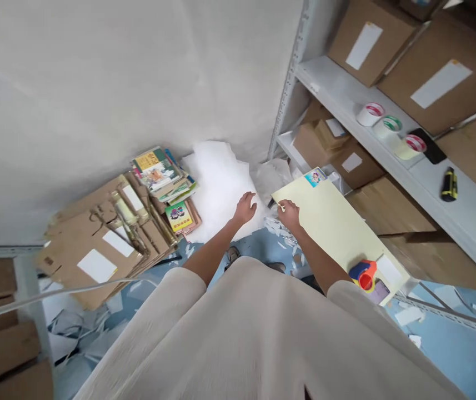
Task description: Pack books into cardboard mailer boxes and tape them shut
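Note:
My left hand (245,208) hangs over a stack of white foam sheets (220,180), thumb and curved fingers apart, nothing visible in it. Close to the left corner of a pale yellow tabletop (329,219) is my right hand (289,214). Its fingers are loosely curled with a gap to the thumb, and I see no object held. A small blue picture booklet (315,177) lies at the table's far edge. Nearer my right elbow sit an orange and blue tape dispenser (364,275), a phone (379,291) and a white paper slip (389,270).
Left of the foam are piled books (156,172) and flattened cardboard boxes (100,244). A metal shelf (333,83) on the right carries cartons (441,66), tape rolls (387,126) and a yellow-black box cutter (449,184). Paper scraps litter the blue floor (466,344).

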A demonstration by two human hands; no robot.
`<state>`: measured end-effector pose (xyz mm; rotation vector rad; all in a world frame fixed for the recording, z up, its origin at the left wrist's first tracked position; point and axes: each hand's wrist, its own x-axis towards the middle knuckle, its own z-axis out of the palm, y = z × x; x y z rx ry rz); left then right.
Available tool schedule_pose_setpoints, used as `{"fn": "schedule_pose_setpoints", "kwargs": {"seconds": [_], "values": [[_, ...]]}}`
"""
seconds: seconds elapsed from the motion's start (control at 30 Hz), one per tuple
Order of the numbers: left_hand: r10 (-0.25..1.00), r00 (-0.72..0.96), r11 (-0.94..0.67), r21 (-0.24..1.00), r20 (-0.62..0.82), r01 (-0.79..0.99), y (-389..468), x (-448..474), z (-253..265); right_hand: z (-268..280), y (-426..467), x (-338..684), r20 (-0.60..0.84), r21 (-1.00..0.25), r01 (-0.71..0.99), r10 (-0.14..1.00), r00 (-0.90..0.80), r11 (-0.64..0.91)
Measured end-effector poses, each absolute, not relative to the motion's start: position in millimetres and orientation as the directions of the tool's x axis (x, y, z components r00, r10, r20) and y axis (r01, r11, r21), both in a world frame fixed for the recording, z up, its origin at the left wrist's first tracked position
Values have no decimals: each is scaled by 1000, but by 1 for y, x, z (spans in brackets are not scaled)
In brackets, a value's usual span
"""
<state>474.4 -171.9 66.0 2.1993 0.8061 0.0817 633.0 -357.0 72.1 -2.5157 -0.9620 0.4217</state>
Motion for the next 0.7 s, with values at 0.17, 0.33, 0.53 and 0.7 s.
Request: {"fn": "schedule_pose_setpoints", "kwargs": {"seconds": [0.17,0.33,0.53,0.7], "values": [[651,733,-430,700,-196,570,-123,404,60,61,-285,590,-133,-495,647,787,603,-580],[730,640,-350,674,-239,651,-91,344,50,47,-231,555,-153,-516,684,841,519,-516],[724,619,-296,672,-305,678,-81,317,31,31,-195,540,-273,-509,606,782,560,-611],[691,642,-297,679,-333,672,-83,321,16,22,-179,540,-368,-612,413,705,606,-674]]}}
